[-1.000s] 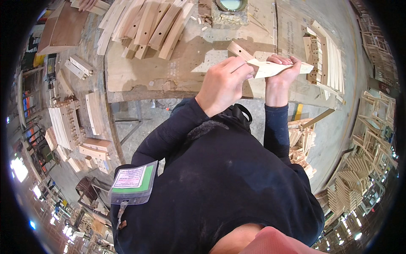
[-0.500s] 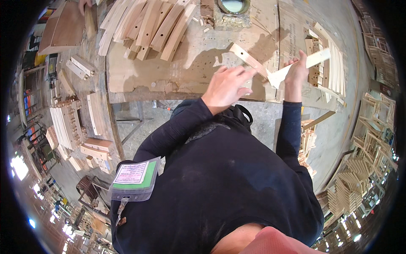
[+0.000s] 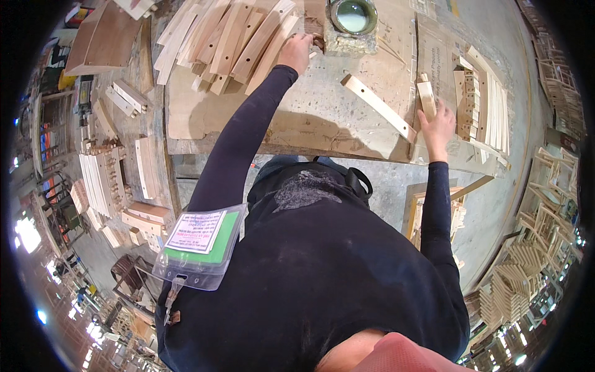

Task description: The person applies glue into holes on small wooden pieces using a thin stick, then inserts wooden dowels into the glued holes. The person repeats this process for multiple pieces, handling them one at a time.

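1. Clock directions run from the middle of the view; the brown, cardboard-covered bench top [image 3: 198, 121] stretches from eleven to three o'clock, scuffed and spotted.
2. At two, the right hand [image 3: 439, 129] is closed around a short-looking pale wooden bar [image 3: 426, 98] with a narrow peg end.
3. At twelve, the left hand [image 3: 296, 53] reaches beside curved, pale wooden planks with dark holes [image 3: 238, 46]; I cannot tell whether its fingers grip anything.
4. Between one and two, a straight pale wooden bar with a dark hole [image 3: 379, 108] lies alone.
5. Just past twelve, a round green pot of pale liquid [image 3: 354, 17] sits on a crusted block [image 3: 350, 46].
6. Ten: a reddish-brown wooden box [image 3: 102, 40].
7. Toward four, stacked pale wooden frames [image 3: 517, 266] stand on grey concrete floor [image 3: 480, 248].
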The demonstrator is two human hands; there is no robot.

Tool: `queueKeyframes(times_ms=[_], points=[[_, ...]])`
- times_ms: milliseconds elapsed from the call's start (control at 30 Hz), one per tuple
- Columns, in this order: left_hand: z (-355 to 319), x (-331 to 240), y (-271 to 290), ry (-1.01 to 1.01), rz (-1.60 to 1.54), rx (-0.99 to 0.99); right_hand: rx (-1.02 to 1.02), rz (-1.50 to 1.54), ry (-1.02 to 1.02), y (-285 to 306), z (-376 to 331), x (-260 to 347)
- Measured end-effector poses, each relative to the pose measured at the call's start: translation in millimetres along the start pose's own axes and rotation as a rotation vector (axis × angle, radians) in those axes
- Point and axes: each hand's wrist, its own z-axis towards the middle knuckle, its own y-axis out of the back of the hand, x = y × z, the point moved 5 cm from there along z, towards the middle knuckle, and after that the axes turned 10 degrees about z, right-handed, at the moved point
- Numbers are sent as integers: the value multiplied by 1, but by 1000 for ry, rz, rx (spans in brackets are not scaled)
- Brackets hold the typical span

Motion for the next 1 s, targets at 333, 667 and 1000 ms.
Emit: queueKeyframes(times_ms=[333,667,1000], points=[[-7,-9,3,-63,-23,116,180,460,263,-38,-29,131],[-74,12,-20,504,-1104,256,354,918,245,40,-54,148],[-94,-82,106,282,-1322,274,401,896,229,40,-64,153]])
